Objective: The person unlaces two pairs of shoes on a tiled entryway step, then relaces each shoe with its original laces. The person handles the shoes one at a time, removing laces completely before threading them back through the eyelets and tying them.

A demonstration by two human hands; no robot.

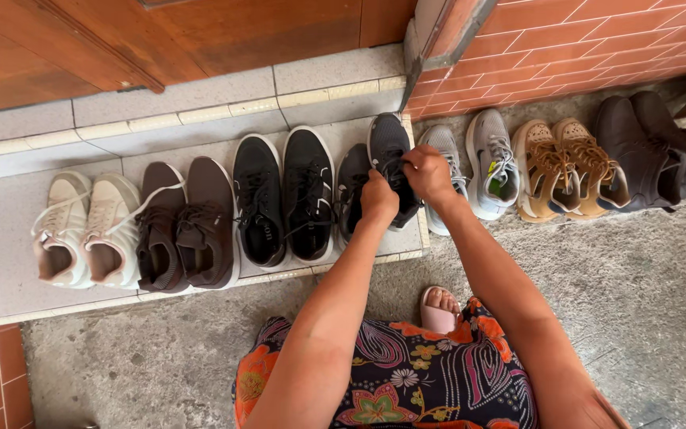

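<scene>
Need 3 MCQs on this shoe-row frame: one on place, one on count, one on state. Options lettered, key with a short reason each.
1. Where does the dark grey pair of sneakers that the hands work on sit?
A. At the right end of the tiled step
B. On the concrete floor by the brick wall
C. At the left end of the row

2. How many pairs of shoes stand in the row?
A. Five
B. Seven
C. Nine

3. What is the right hand doing?
A. Resting flat on the floor
B. Pinching laces at the dark grey sneaker
C. Holding a brush

Key: 1 A, the pair is the last on the step, just before the light grey pair on the floor. 2 B, seven pairs, cream to dark brown. 3 B, its fingers close on the laces, with the left hand beside it on the same pair.
</scene>
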